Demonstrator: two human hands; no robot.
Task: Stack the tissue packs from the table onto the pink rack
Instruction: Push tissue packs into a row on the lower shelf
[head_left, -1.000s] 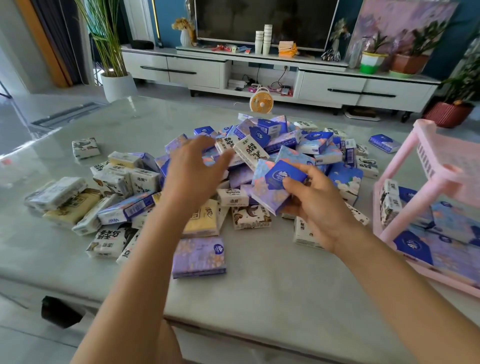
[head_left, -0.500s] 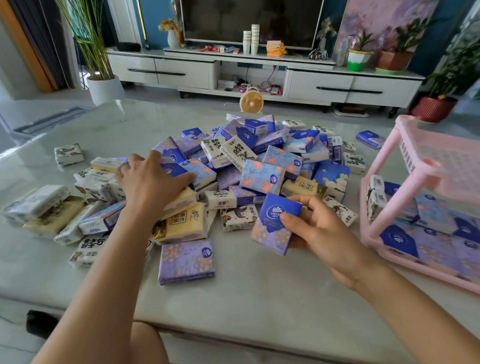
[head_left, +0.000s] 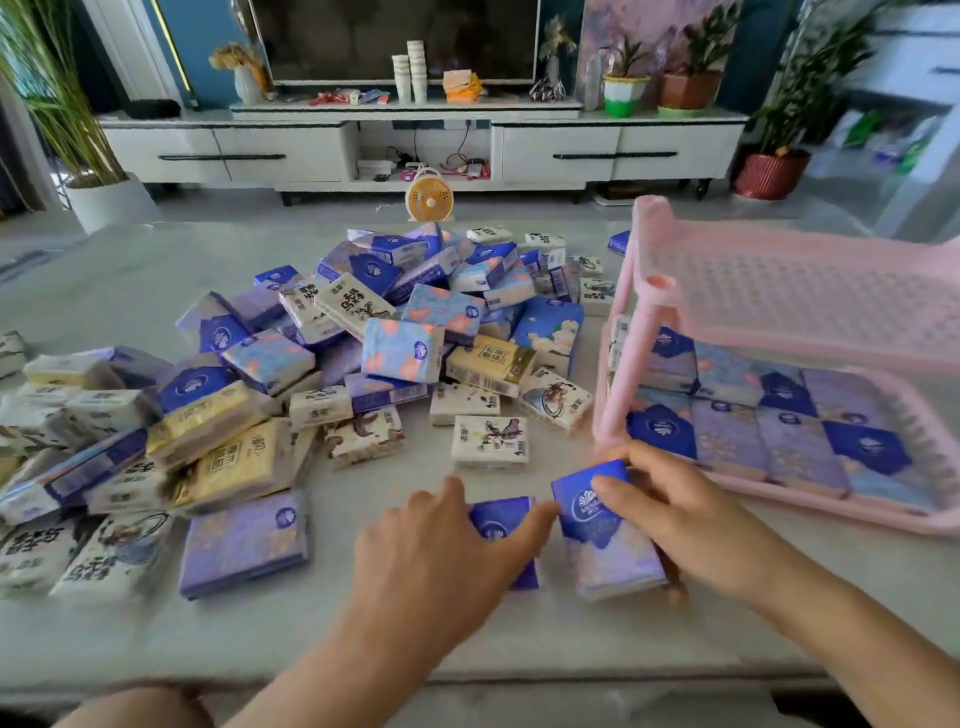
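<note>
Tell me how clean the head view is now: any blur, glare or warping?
Head view: even daylight, no harsh glare; wide-angle bowing bends the pink rack; packs along the left edge smear; the left hand holding the dark pack and right hand gripping the blue-topped pack look fairly sharp.

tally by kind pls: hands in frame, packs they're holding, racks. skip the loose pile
Hands: 2 (left hand, right hand)
Purple-blue tissue packs held: 2 (left pack, right pack)
Racks: 1 (pink rack)
Total: 5
</note>
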